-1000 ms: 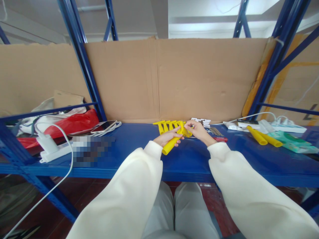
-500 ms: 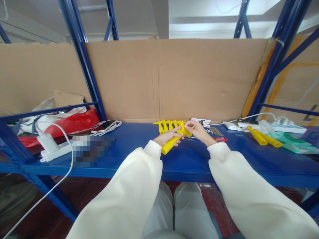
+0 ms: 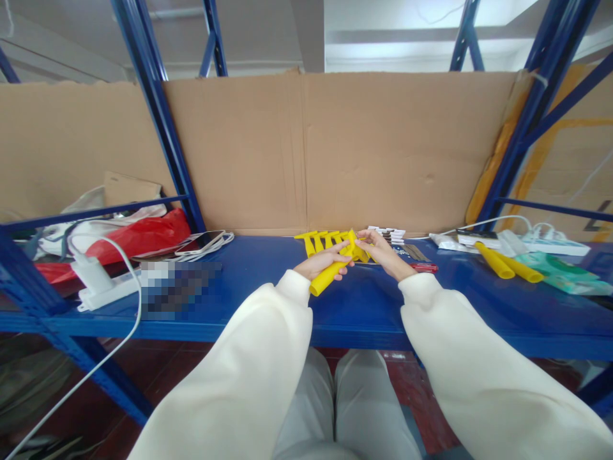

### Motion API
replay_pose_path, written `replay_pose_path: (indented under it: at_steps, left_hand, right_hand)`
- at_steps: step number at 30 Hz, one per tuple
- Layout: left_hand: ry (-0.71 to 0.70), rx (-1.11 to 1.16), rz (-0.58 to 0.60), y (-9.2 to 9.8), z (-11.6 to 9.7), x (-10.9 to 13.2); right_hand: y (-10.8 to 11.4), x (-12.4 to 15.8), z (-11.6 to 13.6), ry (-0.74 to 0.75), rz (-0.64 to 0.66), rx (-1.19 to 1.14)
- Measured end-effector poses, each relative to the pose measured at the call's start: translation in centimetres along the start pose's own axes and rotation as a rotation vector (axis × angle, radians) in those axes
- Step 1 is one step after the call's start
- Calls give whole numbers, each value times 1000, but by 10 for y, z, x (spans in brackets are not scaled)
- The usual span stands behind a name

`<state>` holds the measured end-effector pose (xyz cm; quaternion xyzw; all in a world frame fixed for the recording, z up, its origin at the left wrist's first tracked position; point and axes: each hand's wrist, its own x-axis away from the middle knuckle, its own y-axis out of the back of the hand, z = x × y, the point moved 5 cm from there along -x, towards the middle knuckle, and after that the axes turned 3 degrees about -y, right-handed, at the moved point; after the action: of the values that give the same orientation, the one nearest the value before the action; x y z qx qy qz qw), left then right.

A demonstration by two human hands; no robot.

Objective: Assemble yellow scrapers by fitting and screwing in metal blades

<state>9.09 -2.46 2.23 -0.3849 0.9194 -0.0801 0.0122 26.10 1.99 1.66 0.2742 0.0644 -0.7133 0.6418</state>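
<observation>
My left hand (image 3: 322,261) is wrapped round a yellow plastic handle (image 3: 325,278) that points down toward me. My right hand (image 3: 383,250) pinches a small yellow piece (image 3: 357,250) at the handle's far end, where the two hands meet over the blue shelf (image 3: 268,294). Just behind the hands lies a row of several more yellow parts (image 3: 320,240). Both arms wear cream sleeves.
Small white and black parts (image 3: 389,234) and a red-handled tool (image 3: 421,267) lie right of my hands. Two yellow tubes (image 3: 507,266), green packets (image 3: 558,273) and a power strip (image 3: 550,245) sit farther right. A phone (image 3: 204,242), red bag (image 3: 138,239) and charger (image 3: 93,278) are left. Cardboard backs the shelf.
Both hands have stayed in place. The handle has tipped very slightly and my right fingers have shifted a little on the small piece.
</observation>
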Motion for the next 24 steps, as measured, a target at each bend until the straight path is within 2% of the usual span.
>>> replay_pose_path:
  at_steps: [4,8,13,16,19,21,24]
  left_hand:
    - [-6,11,-1,0,-1,0]
    - [-11,15,6,0,-2,0]
    - [-37,59,-41,0,-5,1]
    - [-76,98,-106,3,-10,2]
    - [-121,139,-222,8,-13,2]
    - [-132,164,-297,12,-13,2]
    - [-131,184,-370,16,-11,1]
  right_hand:
    - [-3,1,-6,-82,70,-37]
    - [-6,2,-7,-102,127,-21]
    - [1,-4,-7,-33,72,126]
    - [20,-7,-4,66,-3,313]
    - [46,-5,-2,166,-59,662]
    - [65,-3,-7,94,-64,863]
    - [92,0,-21,-115,-12,1004]
